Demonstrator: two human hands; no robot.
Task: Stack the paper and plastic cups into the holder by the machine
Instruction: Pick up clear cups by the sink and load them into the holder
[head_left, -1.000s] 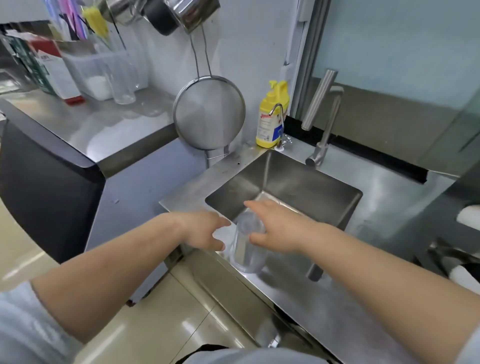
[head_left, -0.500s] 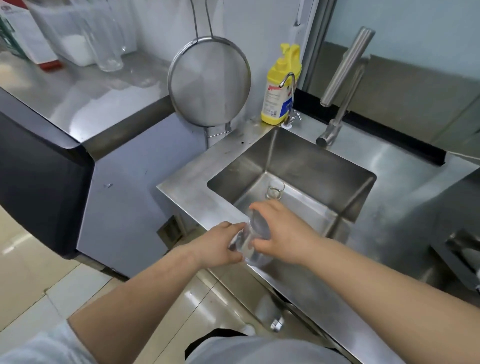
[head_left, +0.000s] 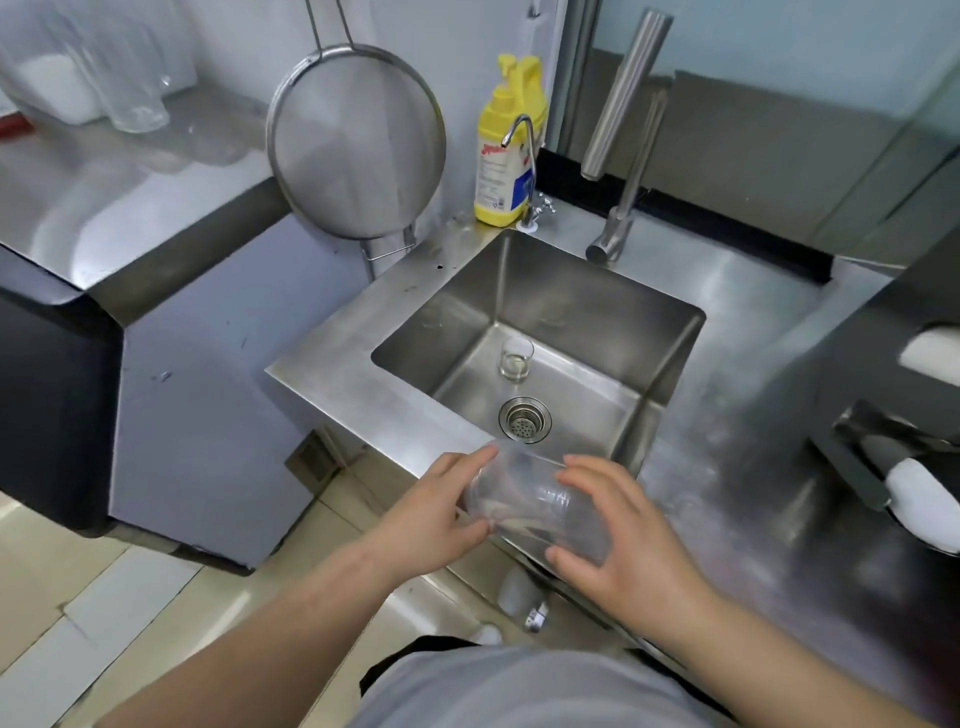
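Observation:
A clear plastic cup (head_left: 530, 501) lies tilted on its side between both hands, over the front rim of the steel sink (head_left: 332, 364). My left hand (head_left: 441, 512) grips its left end and my right hand (head_left: 623, 540) wraps its right end. I cannot tell whether it is one cup or a nested stack. At the right edge, white cup ends (head_left: 930, 512) stick out of a dark holder (head_left: 862, 467), with another white end (head_left: 932, 351) above.
A small glass (head_left: 516, 358) stands in the sink basin by the drain (head_left: 524, 420). A yellow soap bottle (head_left: 506, 150), a small tap (head_left: 527, 171) and a tall faucet (head_left: 623, 130) sit behind the sink. A round strainer (head_left: 356, 140) hangs at the left. Clear containers (head_left: 130, 83) stand on the far-left counter.
Both hands have drawn the clear cup back from over the basin to the front rim, tipping it from upright onto its side. The view has dipped, and the glass and drain show.

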